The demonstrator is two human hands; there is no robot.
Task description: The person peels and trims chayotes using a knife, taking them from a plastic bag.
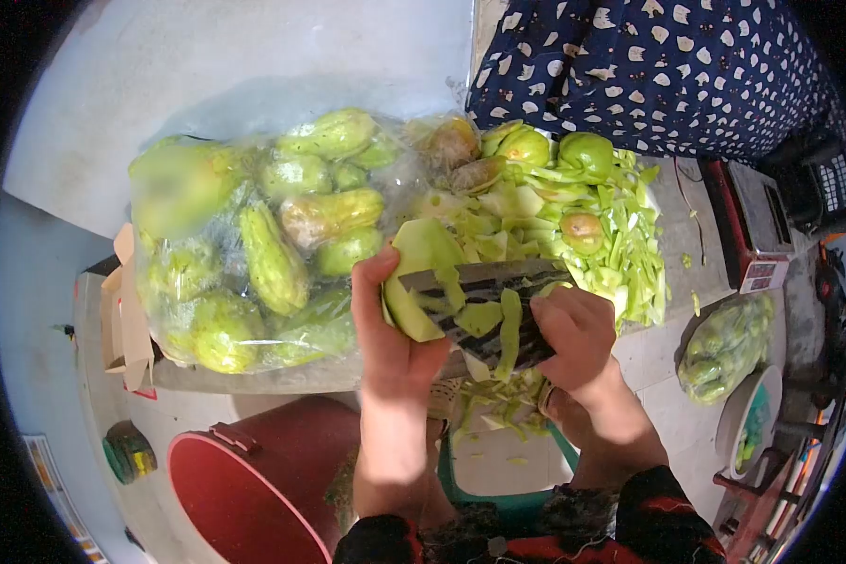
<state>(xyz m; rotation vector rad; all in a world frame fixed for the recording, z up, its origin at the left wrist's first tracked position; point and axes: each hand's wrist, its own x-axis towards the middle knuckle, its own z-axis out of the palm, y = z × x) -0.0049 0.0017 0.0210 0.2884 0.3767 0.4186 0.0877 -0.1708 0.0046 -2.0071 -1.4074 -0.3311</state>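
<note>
A pale green, partly peeled fruit [421,252] is gripped in my left hand [390,329], with the thumb on its upper left side and the fingers beneath. My right hand [573,334] is closed round the end of a wide, dark-striped blade [479,301], which lies across the fruit's right side. Strips of green peel cling to the blade. Behind my hands is a heap of green peelings [630,244] with whole green fruits [587,155] and a brownish one on it.
A clear plastic bag of green fruits [273,254] covers the table's left part. Below stands a red bin [254,470]. At right are a red scale [747,221], a bagged bundle of green fruit [727,348] and a white basin [757,414]. A dark patterned cloth [649,75] hangs behind.
</note>
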